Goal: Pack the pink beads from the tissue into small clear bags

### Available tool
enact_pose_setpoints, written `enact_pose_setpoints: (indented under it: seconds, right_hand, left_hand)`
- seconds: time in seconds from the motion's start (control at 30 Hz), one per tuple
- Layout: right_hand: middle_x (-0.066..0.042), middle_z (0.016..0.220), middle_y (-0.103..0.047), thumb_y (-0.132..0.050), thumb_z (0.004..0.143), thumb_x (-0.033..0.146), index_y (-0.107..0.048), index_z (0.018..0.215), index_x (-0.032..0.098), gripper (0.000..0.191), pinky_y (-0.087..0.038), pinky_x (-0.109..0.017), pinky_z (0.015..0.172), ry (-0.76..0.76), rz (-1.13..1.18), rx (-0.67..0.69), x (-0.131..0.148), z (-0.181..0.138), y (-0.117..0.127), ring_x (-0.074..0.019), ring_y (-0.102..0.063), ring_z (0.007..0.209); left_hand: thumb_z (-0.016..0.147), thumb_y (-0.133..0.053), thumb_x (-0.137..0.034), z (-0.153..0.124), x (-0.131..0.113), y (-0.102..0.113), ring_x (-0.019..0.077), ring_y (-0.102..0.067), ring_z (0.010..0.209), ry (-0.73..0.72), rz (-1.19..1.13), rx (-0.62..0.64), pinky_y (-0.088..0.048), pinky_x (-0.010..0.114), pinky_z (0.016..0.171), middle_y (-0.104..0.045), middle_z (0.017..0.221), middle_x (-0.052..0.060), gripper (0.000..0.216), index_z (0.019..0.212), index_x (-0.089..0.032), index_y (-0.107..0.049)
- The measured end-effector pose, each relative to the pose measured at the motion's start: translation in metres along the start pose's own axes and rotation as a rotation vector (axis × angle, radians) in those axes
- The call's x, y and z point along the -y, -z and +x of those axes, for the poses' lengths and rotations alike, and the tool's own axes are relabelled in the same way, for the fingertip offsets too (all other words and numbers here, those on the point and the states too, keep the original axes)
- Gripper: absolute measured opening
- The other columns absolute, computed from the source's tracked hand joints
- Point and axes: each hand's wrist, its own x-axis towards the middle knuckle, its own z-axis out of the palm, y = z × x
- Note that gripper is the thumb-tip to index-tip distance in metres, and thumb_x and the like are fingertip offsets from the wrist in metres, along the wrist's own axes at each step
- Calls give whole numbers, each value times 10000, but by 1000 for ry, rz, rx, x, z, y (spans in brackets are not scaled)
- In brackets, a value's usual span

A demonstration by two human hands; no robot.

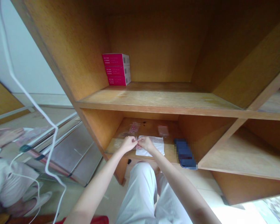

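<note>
Honey-coloured wood surrounds me in the head view, with a stack of magenta cartons (116, 69) on the shelf above. On the lower shelf (171, 153), my left hand (130, 144) and right hand (146, 144) meet, fingers (134, 140) pinched on a small thing (137, 143), too fine to make out, over a white sheet (152, 148). Clear bags (134, 127) lie beyond; a blurred dark-blue object (185, 154) sits to my right.

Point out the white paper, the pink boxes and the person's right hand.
White paper (155, 147): head view, bare sheet right of the hands.
Pink boxes (114, 71): head view, front face of the middle box.
Right hand (146, 144): head view, back of the hand.
</note>
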Motion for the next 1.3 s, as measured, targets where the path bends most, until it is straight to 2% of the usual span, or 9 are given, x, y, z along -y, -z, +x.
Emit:
enact_pose_setpoints:
  seconds: [0.2,0.43,0.57,0.67,0.83,0.97,1.13,1.3]
  right_hand:
    - [16,420,-547,-497,610,134,-510,490,166,125,-351,-175,399,95,-235,-51,-1,2,-2,-100,-510,406]
    - [22,382,-508,-480,606,155,-499,472,169,136,-323,-178,435,141,-494,-178,-1,6,-2,-96,-486,403]
    - [6,493,-553,-491,593,132,-521,603,171,50,-318,-189,474,280,-580,-252,-2,9,-3,-111,-506,484]
    - [2,566,-559,-488,609,119,-519,721,174,128,-299,-190,475,347,-625,-265,-3,11,-7,-111,-495,509]
    - [0,615,-542,-454,650,79,-510,762,165,152,-276,-189,493,407,-764,-211,-2,10,-9,-98,-456,520]
    - [-16,643,-561,-400,697,45,-532,765,166,192,-296,-197,552,444,-872,-142,4,9,-6,-113,-485,585]
    - [-53,766,-623,-407,738,66,-599,794,179,230,-342,-204,633,390,-989,-39,18,6,-4,-142,-551,720]
    - [-68,893,-648,-421,757,97,-651,860,200,272,-373,-215,716,364,-1091,64,30,0,-9,-159,-575,836]
  left_hand:
    - [662,-495,-203,1,-6,8,143,-530,560,-7,162,-19,-316,228,531,-616,594,32,132,593,-169,-602]
    - [648,-526,-241,-2,-13,17,159,-527,564,102,266,-42,-290,232,522,-604,588,40,109,579,-179,-584]
    - [669,-499,-234,-2,-14,20,162,-538,581,105,231,-39,-299,236,528,-616,611,46,140,582,-176,-592]
    - [681,-479,-227,-2,-16,22,160,-548,592,105,212,-17,-310,235,530,-625,621,52,167,581,-167,-599]
    - [691,-461,-230,-2,-17,27,156,-565,621,109,257,12,-328,229,546,-635,639,49,188,612,-151,-612]
    - [689,-473,-280,-3,-13,36,172,-577,636,178,327,32,-337,232,542,-643,648,60,214,605,-151,-620]
    - [705,-457,-319,-3,-10,46,177,-591,643,216,328,65,-346,227,544,-647,616,71,274,569,-152,-625]
    - [723,-434,-375,-2,-8,42,183,-587,602,180,287,78,-334,234,521,-627,564,66,336,541,-158,-616]
